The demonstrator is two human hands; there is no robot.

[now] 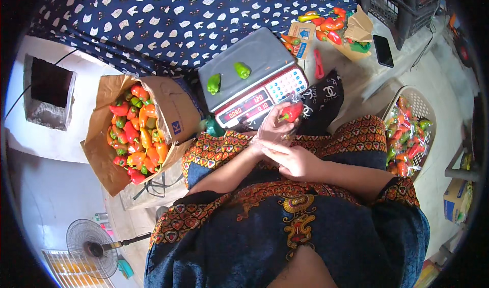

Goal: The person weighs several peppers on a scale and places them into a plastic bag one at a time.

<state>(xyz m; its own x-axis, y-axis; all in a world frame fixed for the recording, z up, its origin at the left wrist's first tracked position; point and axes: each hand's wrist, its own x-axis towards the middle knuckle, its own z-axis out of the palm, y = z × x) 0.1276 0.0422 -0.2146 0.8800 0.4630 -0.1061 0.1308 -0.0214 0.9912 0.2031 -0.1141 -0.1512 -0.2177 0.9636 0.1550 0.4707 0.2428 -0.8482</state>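
Observation:
My left hand [272,124] holds a clear plastic bag with a red pepper [293,112] in it, just off the front edge of a digital scale [267,51]. My right hand [292,159] is against my left wrist, its fingers extended and slightly blurred; nothing can be seen in it. Two green peppers, one nearer the middle [242,70] and one at the left [214,84], lie on the grey scale plate. On the left, an open cardboard box [172,108] holds many red, orange and green peppers [131,132]. A plastic basket [426,104] of bagged peppers stands on the right.
Loose peppers [332,24], torn cardboard [303,32], a red cutter-like tool [318,64] and a smartphone [383,51] lie beyond the scale. Black printed fabric [328,100] is beside it. A black crate [401,12] stands at upper right, a fan [92,249] at lower left.

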